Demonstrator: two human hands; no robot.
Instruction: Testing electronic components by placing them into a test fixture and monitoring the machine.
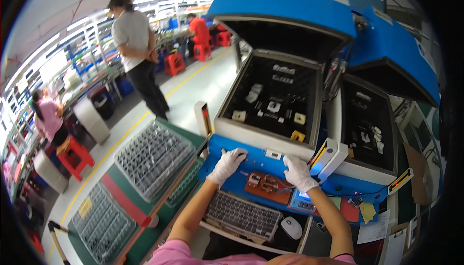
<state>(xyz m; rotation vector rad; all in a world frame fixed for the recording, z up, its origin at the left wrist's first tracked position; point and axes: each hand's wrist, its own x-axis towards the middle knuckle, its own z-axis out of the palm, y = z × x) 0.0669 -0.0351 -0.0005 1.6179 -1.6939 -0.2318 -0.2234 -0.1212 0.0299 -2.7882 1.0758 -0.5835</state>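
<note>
Both my hands wear white gloves and rest at the blue front panel (258, 163) of a test box. My left hand (227, 167) has its fingers curled together near small round buttons; what lies under the fingertips is hidden. Over at the panel's right part, my right hand (298, 174) is also closed, close to the box's lower front edge, with its fingertips partly hidden. Between and above the hands stands the open box (270, 137). Its black bed (246, 112) carries several small white, silver and yellow parts. The blue lid (282, 6) is raised.
A second open box (369, 166) stands right. Below the panel are a brown fixture board (268, 188), a keyboard (241, 216), a mouse (292, 228) and a small blue meter (302, 202). Clear compartment trays (154, 161) lie left. A standing person (135, 47) and seated workers are beyond.
</note>
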